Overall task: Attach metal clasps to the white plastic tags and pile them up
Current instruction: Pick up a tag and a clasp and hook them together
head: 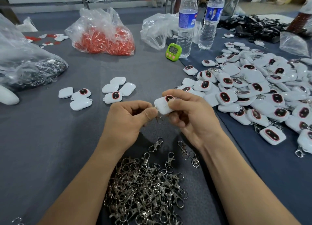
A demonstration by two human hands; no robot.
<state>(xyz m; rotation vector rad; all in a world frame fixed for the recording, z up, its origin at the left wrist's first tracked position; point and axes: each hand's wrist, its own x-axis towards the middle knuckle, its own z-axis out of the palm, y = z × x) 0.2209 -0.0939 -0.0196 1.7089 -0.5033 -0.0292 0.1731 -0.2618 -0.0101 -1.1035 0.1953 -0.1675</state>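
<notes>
Small white plastic tag w/ dark oval (163, 105): light, stiff, prob. slick; hold by flat sides. R grip (190, 113) curls round its body over grey desk (50, 140); L grip (128, 118) pinches thin metal clasp (158, 119) at tag's corner.

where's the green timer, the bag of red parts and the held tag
green timer (173, 49): head view, display
bag of red parts (104, 42): head view, red-filled middle
held tag (163, 105): head view, white body

Only one view here: a wide-angle cam on the person's head, looking forward and down across the tabletop (42, 148). It's close in, left grip (128, 121) and right grip (190, 118) near frame centre, with tabletop spreading out beyond and either side of them.
</notes>
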